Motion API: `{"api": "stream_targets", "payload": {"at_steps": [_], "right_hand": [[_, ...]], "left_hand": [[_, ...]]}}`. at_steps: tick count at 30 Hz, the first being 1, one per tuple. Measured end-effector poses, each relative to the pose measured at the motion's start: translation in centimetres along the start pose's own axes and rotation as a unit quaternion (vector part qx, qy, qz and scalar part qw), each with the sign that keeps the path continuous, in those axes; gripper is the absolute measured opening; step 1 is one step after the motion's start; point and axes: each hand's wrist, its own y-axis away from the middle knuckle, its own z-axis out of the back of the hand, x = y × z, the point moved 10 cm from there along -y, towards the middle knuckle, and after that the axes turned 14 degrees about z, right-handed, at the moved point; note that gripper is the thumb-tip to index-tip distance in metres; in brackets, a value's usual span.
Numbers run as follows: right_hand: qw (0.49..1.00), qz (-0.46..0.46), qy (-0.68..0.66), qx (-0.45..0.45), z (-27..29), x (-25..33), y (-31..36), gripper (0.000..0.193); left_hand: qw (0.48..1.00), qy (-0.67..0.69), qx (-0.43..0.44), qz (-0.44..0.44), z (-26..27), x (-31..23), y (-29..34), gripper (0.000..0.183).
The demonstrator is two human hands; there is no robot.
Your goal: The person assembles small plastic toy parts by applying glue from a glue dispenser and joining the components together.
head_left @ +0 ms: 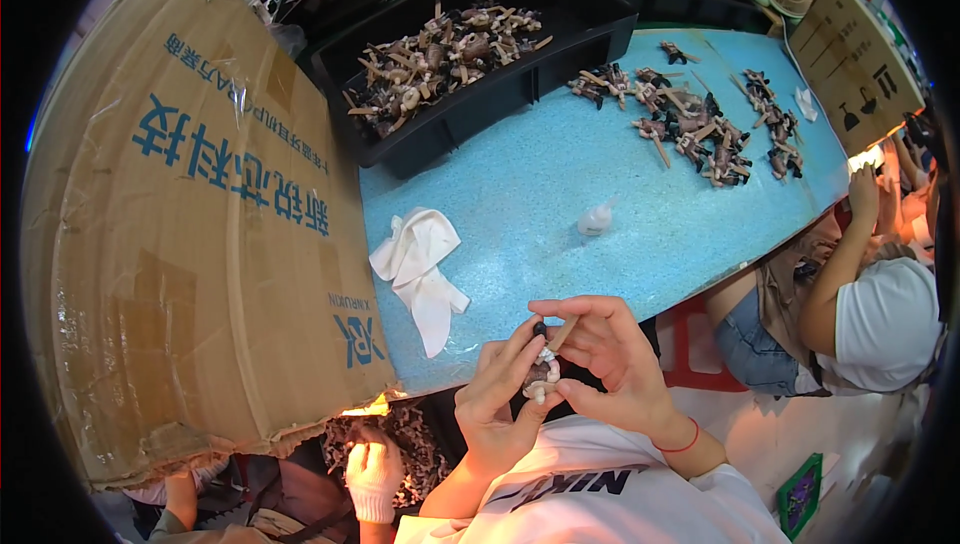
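A small doll-like figurine (541, 377), brown and pale with a black tip, is held between my two hands close to my chest. A flat wooden stick (564, 333) juts up from it. My left hand (498, 399) grips the figurine's left side between fingers and thumb. From the right, my right hand (622, 369) presses its thumb to the figurine's lower part, its fingers curved around behind the stick. Part of the figurine is hidden by my fingers. On the blue tabletop (510, 234) beyond lie a crumpled white cloth (420, 262) and a small whitish translucent object (596, 219).
A black bin (450, 142) heaped with similar figurines (430, 64) stands at the far left. More figurines (700, 129) lie loose at the far right. A tall cardboard box (200, 244) walls the left side. A co-worker's gloved hand (374, 474) shows below; another person (880, 314) sits right.
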Motion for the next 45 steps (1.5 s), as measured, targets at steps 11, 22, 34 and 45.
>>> {"api": "stream_targets", "payload": {"at_steps": [11, 22, 34, 45], "right_hand": [[0.999, 0.039, 0.011, 0.015, 0.1, 0.5, -0.5, 0.054], [0.993, 0.066, -0.095, 0.000, 0.2, 0.3, -0.4, 0.051], [0.988, 0.055, -0.142, 0.003, 0.1, 0.2, 0.2, 0.057], [0.988, 0.056, -0.141, -0.016, 0.6, -0.1, 0.8, 0.057]], "left_hand": [[0.993, -0.105, -0.036, -0.051, -0.4, -1.3, 0.0, 0.046], [0.979, -0.171, -0.049, -0.097, -0.8, -3.4, 0.0, 0.044], [0.977, -0.183, -0.057, -0.097, -1.0, -3.7, 0.3, 0.041], [0.982, -0.166, -0.053, -0.075, -1.2, -2.4, 0.6, 0.042]]}}
